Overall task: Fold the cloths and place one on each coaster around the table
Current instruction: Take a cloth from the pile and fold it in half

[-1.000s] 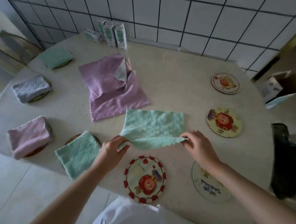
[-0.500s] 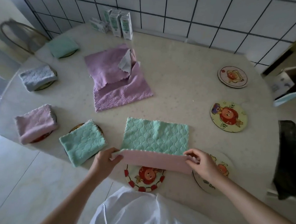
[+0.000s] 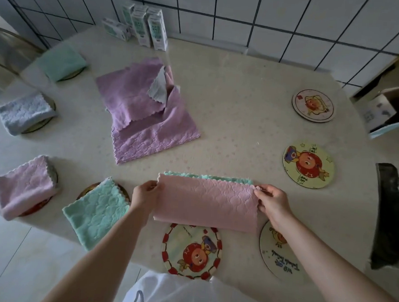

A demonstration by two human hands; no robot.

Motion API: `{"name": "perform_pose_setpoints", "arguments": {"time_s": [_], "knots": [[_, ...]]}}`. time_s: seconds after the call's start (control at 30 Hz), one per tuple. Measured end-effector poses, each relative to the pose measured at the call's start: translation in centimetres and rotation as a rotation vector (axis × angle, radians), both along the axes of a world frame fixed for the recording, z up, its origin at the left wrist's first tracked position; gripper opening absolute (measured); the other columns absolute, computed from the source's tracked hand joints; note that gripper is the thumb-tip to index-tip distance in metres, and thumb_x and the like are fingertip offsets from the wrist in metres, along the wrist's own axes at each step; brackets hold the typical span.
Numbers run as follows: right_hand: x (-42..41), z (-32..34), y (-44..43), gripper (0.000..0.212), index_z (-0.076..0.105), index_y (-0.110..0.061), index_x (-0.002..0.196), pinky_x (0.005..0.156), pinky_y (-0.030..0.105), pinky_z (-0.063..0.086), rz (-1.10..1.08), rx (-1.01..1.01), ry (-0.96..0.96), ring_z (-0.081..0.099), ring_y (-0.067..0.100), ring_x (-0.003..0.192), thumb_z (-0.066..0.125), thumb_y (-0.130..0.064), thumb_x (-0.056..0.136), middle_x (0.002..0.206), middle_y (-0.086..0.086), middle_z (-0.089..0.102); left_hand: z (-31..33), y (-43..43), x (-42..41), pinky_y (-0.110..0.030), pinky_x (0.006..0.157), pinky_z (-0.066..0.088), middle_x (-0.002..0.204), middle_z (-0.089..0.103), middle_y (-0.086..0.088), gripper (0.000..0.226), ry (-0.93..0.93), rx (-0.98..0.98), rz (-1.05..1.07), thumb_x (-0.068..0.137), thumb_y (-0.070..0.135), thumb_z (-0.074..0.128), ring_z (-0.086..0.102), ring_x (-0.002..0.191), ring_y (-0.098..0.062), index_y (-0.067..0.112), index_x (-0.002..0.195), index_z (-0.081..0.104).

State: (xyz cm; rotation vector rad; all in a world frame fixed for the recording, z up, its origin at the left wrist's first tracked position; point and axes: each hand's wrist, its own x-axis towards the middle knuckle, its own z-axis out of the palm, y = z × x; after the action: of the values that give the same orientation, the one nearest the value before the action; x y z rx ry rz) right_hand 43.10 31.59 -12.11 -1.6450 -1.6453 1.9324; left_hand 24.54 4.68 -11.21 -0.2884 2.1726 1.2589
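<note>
A cloth, green on one face and pink on the other [image 3: 204, 202], lies folded in half near the table's front edge, pink side up, a green strip showing along its far edge. My left hand [image 3: 145, 193] pinches its far left corner and my right hand [image 3: 271, 202] pinches its far right corner. Just in front lies a bare red-rimmed coaster [image 3: 191, 252], with another bare coaster [image 3: 278, 258] under my right forearm. Two more bare coasters [image 3: 308, 163] [image 3: 313, 105] sit at the right. Unfolded purple cloths [image 3: 145, 110] are piled mid-table.
Folded cloths rest on coasters along the left: green [image 3: 95, 212], pink [image 3: 23, 185], grey [image 3: 24, 112], green [image 3: 61, 62]. Small cartons [image 3: 147, 27] stand by the tiled wall. A dark object [image 3: 389, 218] and an open box [image 3: 387, 111] are off the right edge.
Both hands carried the cloth's near edge up and away over the green face, folding it in half so the pink side now covers it.
</note>
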Motion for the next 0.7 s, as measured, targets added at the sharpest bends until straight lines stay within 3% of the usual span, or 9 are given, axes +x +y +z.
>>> {"name": "perform_pose_setpoints", "arguments": {"time_s": [0.13,0.23,0.7], "knots": [[-0.6,-0.9,0.9,0.014,0.067,-0.013,0.101,0.088,0.045,0.054,-0.01,-0.046,-0.015,0.066,0.025,0.099,0.064,-0.009,0.087,0.106,0.01,0.068,-0.6,0.9,-0.6,-0.027,0.057,0.04,0.067,0.061,0.0,0.012,0.004,-0.045,0.019,0.089,0.02,0.062,0.049,0.061,-0.016,0.016,0.081,0.07],[-0.8,-1.3,1.2,0.009,0.067,-0.016,0.093,0.086,0.041,0.056,0.006,-0.007,-0.066,0.066,0.024,0.096,0.065,-0.01,0.087,0.103,0.009,0.069,-1.0,1.2,-0.7,-0.025,0.055,0.039,0.067,0.06,0.0,0.01,0.019,-0.072,0.021,0.089,0.018,0.062,0.047,0.059,-0.014,0.016,0.082,0.069],[-2.0,-1.8,1.6,0.01,0.068,-0.013,0.077,0.067,0.045,0.06,-0.025,0.078,-0.175,0.065,0.025,0.065,0.074,-0.02,0.08,0.079,0.012,0.068,-1.2,1.7,-1.2,-0.032,0.071,0.048,0.081,0.067,-0.006,0.01,0.049,-0.171,0.079,0.086,0.026,0.065,0.056,0.071,-0.021,0.019,0.08,0.07]]}}
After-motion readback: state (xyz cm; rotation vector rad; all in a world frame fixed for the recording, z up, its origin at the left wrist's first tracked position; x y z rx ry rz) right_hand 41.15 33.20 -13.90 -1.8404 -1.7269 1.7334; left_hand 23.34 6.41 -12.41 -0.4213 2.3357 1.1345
